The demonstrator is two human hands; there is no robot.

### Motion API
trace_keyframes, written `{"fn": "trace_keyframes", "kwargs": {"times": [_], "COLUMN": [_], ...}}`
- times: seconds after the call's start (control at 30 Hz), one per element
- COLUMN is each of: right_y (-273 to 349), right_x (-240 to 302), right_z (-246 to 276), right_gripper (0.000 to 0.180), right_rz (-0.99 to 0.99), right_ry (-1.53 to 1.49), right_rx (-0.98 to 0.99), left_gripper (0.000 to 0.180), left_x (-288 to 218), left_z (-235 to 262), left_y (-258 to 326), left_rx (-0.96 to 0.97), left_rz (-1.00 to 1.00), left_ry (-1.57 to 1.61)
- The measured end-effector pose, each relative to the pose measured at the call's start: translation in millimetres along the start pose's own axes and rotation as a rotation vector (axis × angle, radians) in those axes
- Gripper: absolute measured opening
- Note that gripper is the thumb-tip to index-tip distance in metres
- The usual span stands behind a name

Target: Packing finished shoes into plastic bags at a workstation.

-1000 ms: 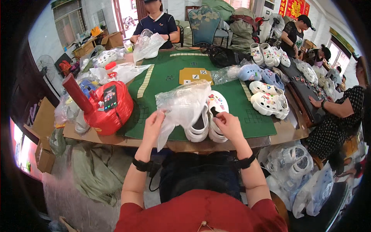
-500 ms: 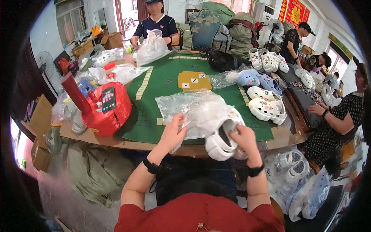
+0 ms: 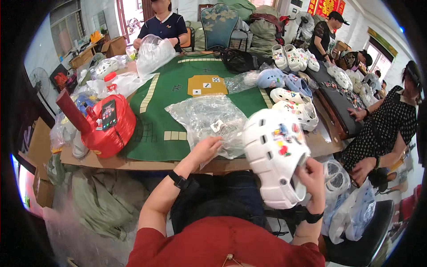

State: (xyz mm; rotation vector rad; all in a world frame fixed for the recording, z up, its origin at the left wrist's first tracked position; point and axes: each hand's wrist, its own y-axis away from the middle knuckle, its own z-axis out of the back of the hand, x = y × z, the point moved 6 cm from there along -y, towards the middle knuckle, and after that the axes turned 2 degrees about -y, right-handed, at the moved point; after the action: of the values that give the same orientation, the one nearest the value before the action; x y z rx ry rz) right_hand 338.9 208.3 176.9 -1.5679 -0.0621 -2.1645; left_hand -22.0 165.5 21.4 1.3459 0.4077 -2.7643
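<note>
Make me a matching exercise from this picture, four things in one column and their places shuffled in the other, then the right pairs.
Things:
1. white clog
2. clear plastic bag
3. phone
4. blue clogs

Places:
A. on top of the red round object
B. right of the yellow panel
C. in the person's right hand
D. on the green mat, by the left hand

Right pairs: 1-C, 2-D, 3-A, 4-B

The red banner (image 3: 328, 6) at one o'clock bears gold characters, the yellow panel (image 3: 194, 82) at twelve dice faces (image 3: 215, 80), the mat (image 3: 173, 73) a dark character at eleven, the jar (image 3: 111, 84) at ten lettering.
</note>
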Motion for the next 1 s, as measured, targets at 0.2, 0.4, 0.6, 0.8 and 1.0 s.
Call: {"fn": "trace_keyframes", "kwargs": {"times": [0.2,0.4,0.6,0.8,1.0], "right_y": [-11.8,3.9,21.7,24.1,25.6], "right_x": [-3.1,-15.5,3.0,9.4,13.3], "right_z": [-92.8,-120.2,-137.9,-144.3,-145.3], "right_gripper": [0.028,0.028,0.025,0.025,0.023], "right_rz": [0.21,0.343,0.524,0.498,0.461], "right_ry": [0.227,0.452,0.536,0.553,0.524], "right_rx": [0.382,0.412,0.467,0.489,0.318], "left_gripper": [0.023,0.034,0.036,0.036,0.034], "left_x": [-22.9,22.7,-27.0,-90.3,-86.5], "left_z": [38.9,56.7,65.0,70.3,71.3], "left_y": [15.5,29.1,28.9,49.6,57.6], "left_rx": [-0.216,-0.196,-0.176,-0.137,-0.159], "left_rz": [-0.1,0.456,0.041,-0.148,-0.077], "left_ry": [-0.07,0.376,-0.031,-0.449,-0.48]}}
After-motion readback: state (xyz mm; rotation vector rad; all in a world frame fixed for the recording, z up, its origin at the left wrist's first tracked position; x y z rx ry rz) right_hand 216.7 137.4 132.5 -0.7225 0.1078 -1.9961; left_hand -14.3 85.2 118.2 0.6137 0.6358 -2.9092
